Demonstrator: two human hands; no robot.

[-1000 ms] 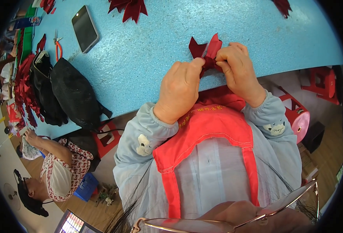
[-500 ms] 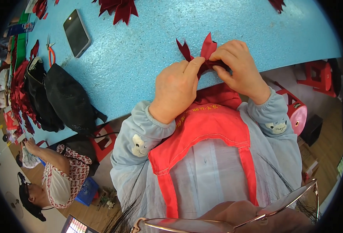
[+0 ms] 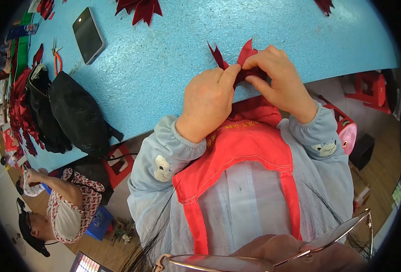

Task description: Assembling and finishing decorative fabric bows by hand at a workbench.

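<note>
A dark red ribbon bow (image 3: 241, 61) with notched tails is pinched between both of my hands over the near edge of the blue table (image 3: 173, 68). My left hand (image 3: 207, 102) grips it from the left, thumb and forefinger pressed on the ribbon's middle. On the right, my right hand (image 3: 280, 79) holds the ribbon with its fingers curled over the folded loops. Two pointed tails stick up above my fingers; the rest of the bow is hidden by them. I wear a red apron (image 3: 241, 149) over a pale blue jacket.
A dark phone (image 3: 88, 35) lies on the table at the upper left, with orange-handled pliers (image 3: 56, 58) and black mesh bags (image 3: 75, 115) further left. Finished red bows (image 3: 139, 8) lie at the far edge. Another person (image 3: 64, 213) sits at the lower left. Red stools (image 3: 366, 90) stand to the right.
Both hands have shifted slightly up and to the right with the ribbon, still working its folds. The ribbon's tails now show more clearly above the fingers.
</note>
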